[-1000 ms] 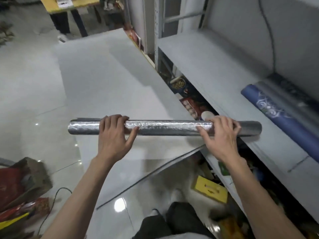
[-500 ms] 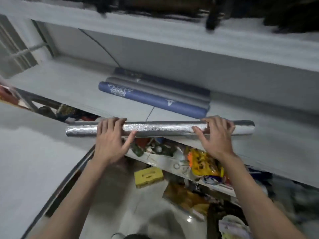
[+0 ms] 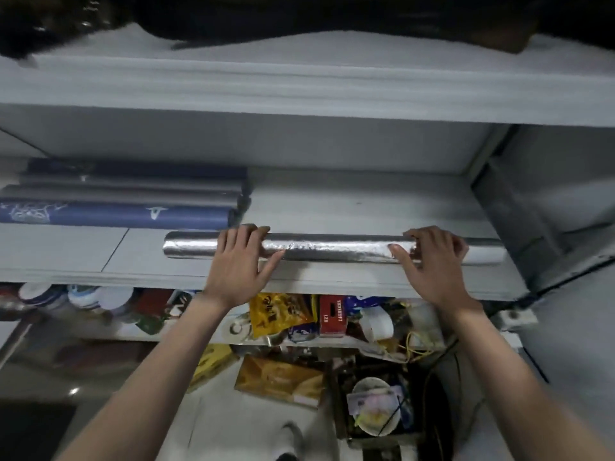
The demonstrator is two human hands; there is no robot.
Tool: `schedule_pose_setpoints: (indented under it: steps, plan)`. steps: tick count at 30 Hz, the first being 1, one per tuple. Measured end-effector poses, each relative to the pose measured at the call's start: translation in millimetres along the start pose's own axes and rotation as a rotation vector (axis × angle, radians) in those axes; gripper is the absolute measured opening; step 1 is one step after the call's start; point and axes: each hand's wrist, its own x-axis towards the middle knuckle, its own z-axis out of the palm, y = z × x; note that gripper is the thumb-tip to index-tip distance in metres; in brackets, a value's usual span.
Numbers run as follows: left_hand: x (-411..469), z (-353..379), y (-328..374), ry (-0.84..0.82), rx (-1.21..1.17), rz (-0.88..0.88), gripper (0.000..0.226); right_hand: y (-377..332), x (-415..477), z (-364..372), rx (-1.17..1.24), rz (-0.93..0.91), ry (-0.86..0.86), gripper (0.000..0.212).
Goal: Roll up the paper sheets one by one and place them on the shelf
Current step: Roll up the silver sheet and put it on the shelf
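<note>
Gripping one silver roll (image 3: 332, 249) are two hands, left hand (image 3: 238, 261) and right hand (image 3: 432, 261); three other rolls (image 3: 133, 216) lie behind.

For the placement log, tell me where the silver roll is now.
Head view: the silver roll is held crosswise at the front of the grey shelf by the left hand and right hand, just front-right of the blue patterned roll.
</note>
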Motion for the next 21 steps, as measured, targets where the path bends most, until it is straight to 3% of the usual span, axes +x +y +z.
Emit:
schedule_pose_setpoints:
  steps: [6,12,15,19,21]
  plan:
    - [73.9,52.9,12.6,-0.044,0.029,0.049,0.065,52.9,44.5,30.2,-0.041,0.059,0.013,0.061]
    - [131.1,103.8,9.0,-0.052,0.005,0.052,0.063,83.7,100.0,72.4,-0.082,0.081,-0.085,0.070]
    - [145.5,123.4,6.1,-0.049,-0.023,0.041,0.060,90.6,114.0,95.4,-0.102,0.106,-0.152,0.058]
    - [148.7,140.7,4.1,-0.050,0.007,0.034,0.058,93.3,116.5,107.2,-0.127,0.125,-0.112,0.052]
    - [144.0,143.8,10.1,-0.059,0.059,-0.078,0.061,91.7,110.9,104.5,-0.159,0.165,-0.088,0.053]
